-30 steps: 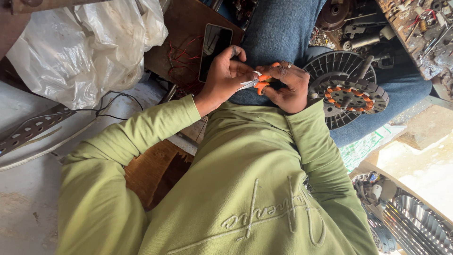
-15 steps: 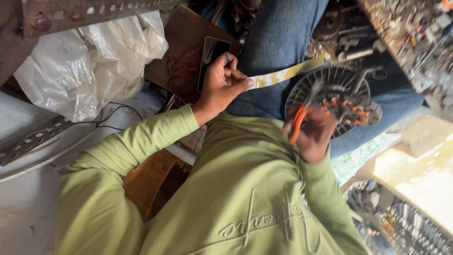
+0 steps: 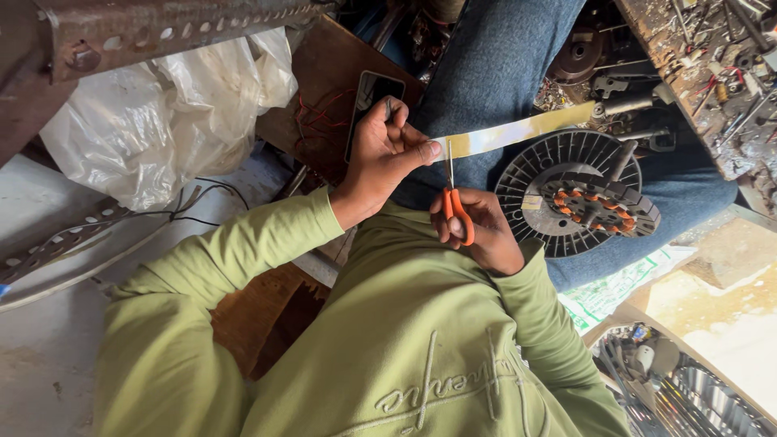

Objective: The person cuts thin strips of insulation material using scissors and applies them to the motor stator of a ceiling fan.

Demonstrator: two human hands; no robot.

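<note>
My left hand pinches one end of a long pale yellow strip between thumb and fingers. The strip runs right and slightly up across my jeans-clad leg. My right hand grips small scissors with orange handles. Their thin blades point up and meet the strip just right of my left thumb. A round black fan motor part with copper-orange windings rests on my lap, right of the scissors.
A dark phone lies on a brown board behind my left hand. A white plastic bag and a perforated metal bar are at upper left. A cluttered bench of small parts is at upper right.
My right hand dropped away from the strip with the scissors, then came back up. The blades now stand at the strip by my left thumb. More of the strip stretches right.
</note>
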